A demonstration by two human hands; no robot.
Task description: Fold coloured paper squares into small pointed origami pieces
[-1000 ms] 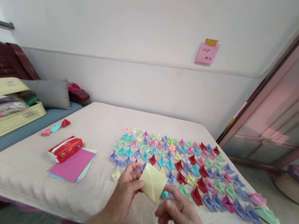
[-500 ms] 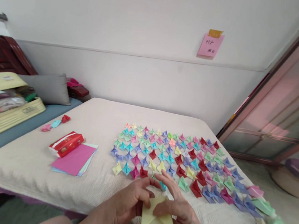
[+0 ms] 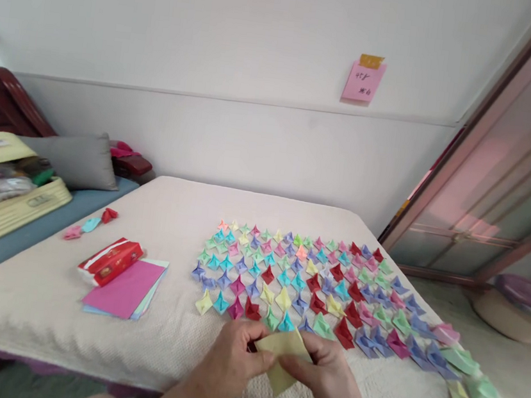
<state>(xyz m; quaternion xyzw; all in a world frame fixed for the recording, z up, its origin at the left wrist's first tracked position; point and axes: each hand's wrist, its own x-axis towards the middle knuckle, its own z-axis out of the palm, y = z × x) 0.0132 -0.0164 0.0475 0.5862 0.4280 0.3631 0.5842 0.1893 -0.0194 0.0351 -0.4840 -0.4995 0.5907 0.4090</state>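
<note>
A folded pale yellow sheet of paper (image 3: 284,350) is held between my two hands above the near edge of the bed, one corner pointing down toward me. My left hand (image 3: 234,356) pinches its left side, the thumb lying on the near face. On the right side, my right hand (image 3: 325,368) grips it the same way, thumb pressed near the middle. Just beyond my fingers lie rows of small folded paper boats (image 3: 283,299) in many colours. A cyan one (image 3: 287,322) is nearest to the sheet.
Left of the boats lies a stack of coloured paper (image 3: 126,290) with a red tissue pack (image 3: 111,261) on its corner. Farther left are a few folded paper pieces (image 3: 91,224), a grey pillow (image 3: 74,159) and a yellow box (image 3: 11,216). A pink note (image 3: 364,82) hangs on the wall.
The yellow paper has been turned, so a corner now points down instead of a flat edge. My fingers have closed in from spread to pinching both sides. The view has shifted slightly.
</note>
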